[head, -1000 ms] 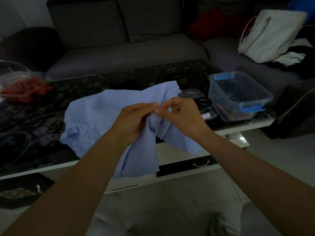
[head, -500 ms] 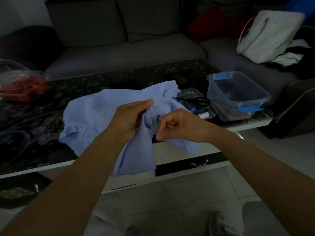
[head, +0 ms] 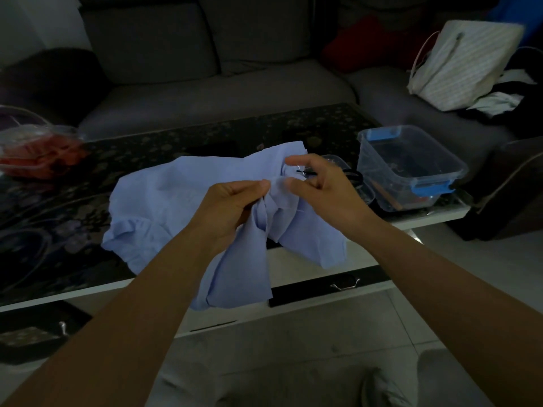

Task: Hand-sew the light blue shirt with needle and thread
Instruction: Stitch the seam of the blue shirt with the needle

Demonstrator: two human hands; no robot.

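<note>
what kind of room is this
Most likely a home living room: a grey sofa stands behind a low, glossy coffee table, a tote bag sits on the sofa, and a blue shirt lies partly on the table.

The left forearm (head: 141, 304) and right forearm (head: 435, 274) are bare along their whole visible length, from the lower corners of the view to the wrists, and both are slim. The left hand (head: 232, 207) and right hand (head: 326, 192) are bare as well. The fingers (head: 235, 186) are slender, and the left thumb (head: 261, 185) ends in a short pale nail. Low in the view, light grey trousers (head: 446, 377) cover the legs, and the rounded toe of a pale shoe (head: 382, 389) shows between them. The dim light hides finer detail.
</note>
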